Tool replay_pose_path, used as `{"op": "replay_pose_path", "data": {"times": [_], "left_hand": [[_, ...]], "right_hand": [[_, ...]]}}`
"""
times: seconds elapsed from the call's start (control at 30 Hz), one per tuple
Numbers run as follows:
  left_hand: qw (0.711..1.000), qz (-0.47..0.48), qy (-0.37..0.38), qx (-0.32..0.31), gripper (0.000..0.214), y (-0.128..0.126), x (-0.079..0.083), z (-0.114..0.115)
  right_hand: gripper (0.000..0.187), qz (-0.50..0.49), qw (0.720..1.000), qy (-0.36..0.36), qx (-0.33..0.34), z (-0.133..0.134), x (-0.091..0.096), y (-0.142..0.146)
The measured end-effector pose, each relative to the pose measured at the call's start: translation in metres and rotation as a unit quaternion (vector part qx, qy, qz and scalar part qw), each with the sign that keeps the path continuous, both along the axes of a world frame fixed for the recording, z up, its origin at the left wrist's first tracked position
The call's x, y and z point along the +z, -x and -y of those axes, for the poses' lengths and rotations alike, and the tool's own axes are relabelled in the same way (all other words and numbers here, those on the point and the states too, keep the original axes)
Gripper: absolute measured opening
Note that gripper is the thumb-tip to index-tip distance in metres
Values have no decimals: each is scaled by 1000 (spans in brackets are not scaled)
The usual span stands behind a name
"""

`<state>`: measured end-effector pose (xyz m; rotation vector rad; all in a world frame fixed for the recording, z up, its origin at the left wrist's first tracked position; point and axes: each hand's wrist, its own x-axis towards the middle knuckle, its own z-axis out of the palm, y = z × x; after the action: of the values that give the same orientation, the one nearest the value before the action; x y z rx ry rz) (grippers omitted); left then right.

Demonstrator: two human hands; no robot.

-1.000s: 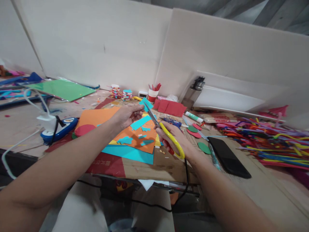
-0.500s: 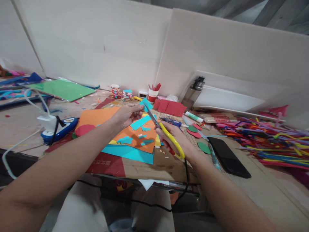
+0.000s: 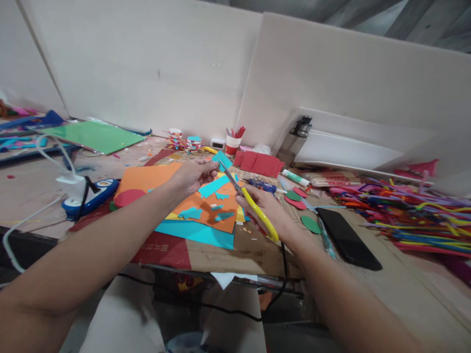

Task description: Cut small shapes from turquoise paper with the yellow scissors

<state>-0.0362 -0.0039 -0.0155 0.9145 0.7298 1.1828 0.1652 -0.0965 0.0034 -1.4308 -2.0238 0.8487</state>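
Your left hand (image 3: 196, 178) pinches a small blue paper (image 3: 224, 160) up over the table (image 3: 25, 196). Your right hand (image 3: 265, 202) grips the yellow-handled scissors (image 3: 259, 211), and their blades touch the paper. Blue scraps (image 3: 190, 213) lie on the orange sheet (image 3: 145, 177) below. Nearer the table's front edge, a big blue sheet (image 3: 208, 238) pokes out under it. A black phone (image 3: 348, 240) lies to your right.
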Motion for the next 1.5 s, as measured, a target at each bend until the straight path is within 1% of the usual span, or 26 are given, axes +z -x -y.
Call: {"op": "replay_pose_path", "data": {"times": [0.3, 0.5, 0.73, 0.87, 1.07, 1.33, 1.5], "left_hand": [[1000, -24, 13, 4, 15, 1, 1, 1], [1000, -25, -2, 9, 17, -1, 1, 2], [999, -31, -10, 11, 19, -3, -1, 3], [1000, -25, -14, 12, 20, -3, -2, 2], [999, -23, -13, 19, 18, -3, -3, 1], [1000, -17, 12, 18, 17, -3, 0, 2], [1000, -12, 5, 7, 14, -2, -2, 0]], "right_hand": [[43, 50, 998, -44, -11, -4, -3, 0], [46, 66, 996, -61, -8, -5, -5, 0], [46, 60, 997, -50, -20, -4, -4, 1], [46, 57, 997, -56, -20, -4, -4, 1], [45, 55, 997, -49, -20, -4, -4, 1], [45, 57, 997, -37, -32, 0, -2, 3], [43, 42, 998, -36, -18, -1, -2, 1]]}}
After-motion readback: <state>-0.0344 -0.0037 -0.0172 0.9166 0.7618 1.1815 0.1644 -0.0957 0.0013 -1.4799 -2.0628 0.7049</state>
